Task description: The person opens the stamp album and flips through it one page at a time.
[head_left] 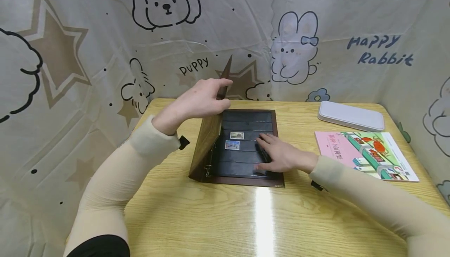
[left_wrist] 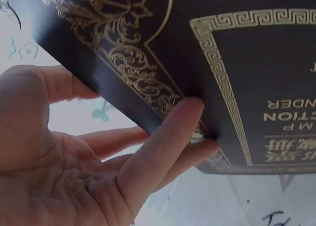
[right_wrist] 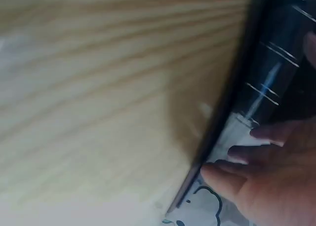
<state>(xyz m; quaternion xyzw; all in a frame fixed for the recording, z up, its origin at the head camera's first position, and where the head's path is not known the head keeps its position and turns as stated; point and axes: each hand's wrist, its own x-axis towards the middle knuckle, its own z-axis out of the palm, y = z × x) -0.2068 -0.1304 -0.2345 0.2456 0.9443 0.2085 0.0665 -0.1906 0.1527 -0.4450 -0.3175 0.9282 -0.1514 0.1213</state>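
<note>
A dark brown stamp album lies on the wooden table, its front cover tilted up at the left. Gold scrollwork and lettering decorate the outside of that cover. My left hand grips the cover by its edge, fingers on either side of it in the left wrist view. Inside, a black page with strip pockets bears two small stamps, a tan one above a blue one. Fingers spread, my right hand rests at the right side of this page. Metal rings show near the spine.
To the right, a picture book with a pink and green cover lies flat. Behind it is a closed white case. A printed cloth hangs around the back and sides of the table.
</note>
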